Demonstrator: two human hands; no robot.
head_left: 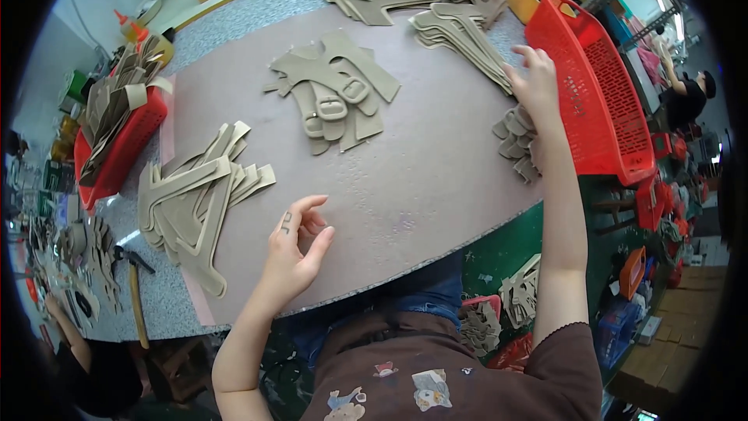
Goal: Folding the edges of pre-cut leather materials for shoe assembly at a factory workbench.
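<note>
left hand [294, 253] is over the mat [436, 187], grip apart, nothing in it. right hand [534, 87] has its grip apart too, right by the strips [464, 43] at the worktop's [234, 19] far right, can't tell if touching. buckled straps [315, 72] sit mid-mat.

Beige strap pieces [304, 70] on a mat [436, 164]
Right hand [536, 82] is beside a strap stack [461, 36], near a red basket [621, 109]; left hand [293, 253] hovers empty.
</note>
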